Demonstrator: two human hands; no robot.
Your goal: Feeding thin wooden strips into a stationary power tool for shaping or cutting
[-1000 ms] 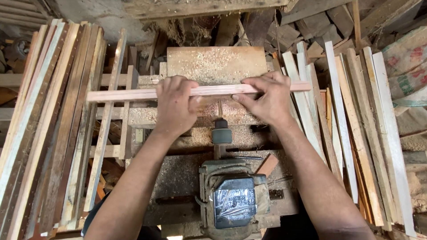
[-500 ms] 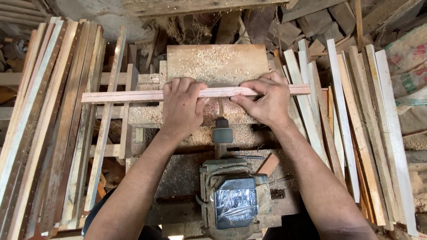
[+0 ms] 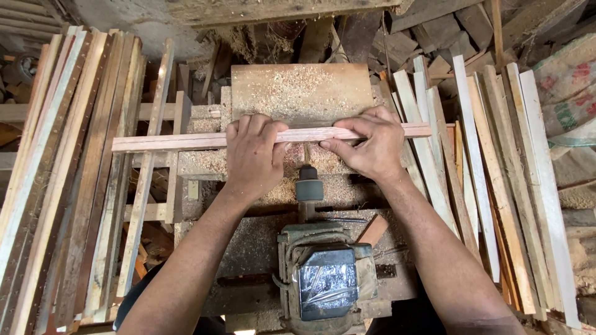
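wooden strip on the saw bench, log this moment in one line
left hand: pressing wooden strip | right hand: pinching strip | strip: crosswise on sawdust-covered bench | motor: below hands

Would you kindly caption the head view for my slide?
Both hands, left hand and right hand, press a wooden strip across a sawdust-covered bench.

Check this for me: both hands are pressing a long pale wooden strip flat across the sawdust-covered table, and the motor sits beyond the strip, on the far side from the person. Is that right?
One detail is wrong. The head view shows the motor on the near side of the wooden strip, between the person's forearms, not beyond it. The rest holds: the left hand and right hand both press the strip flat across the sawdust-covered table.
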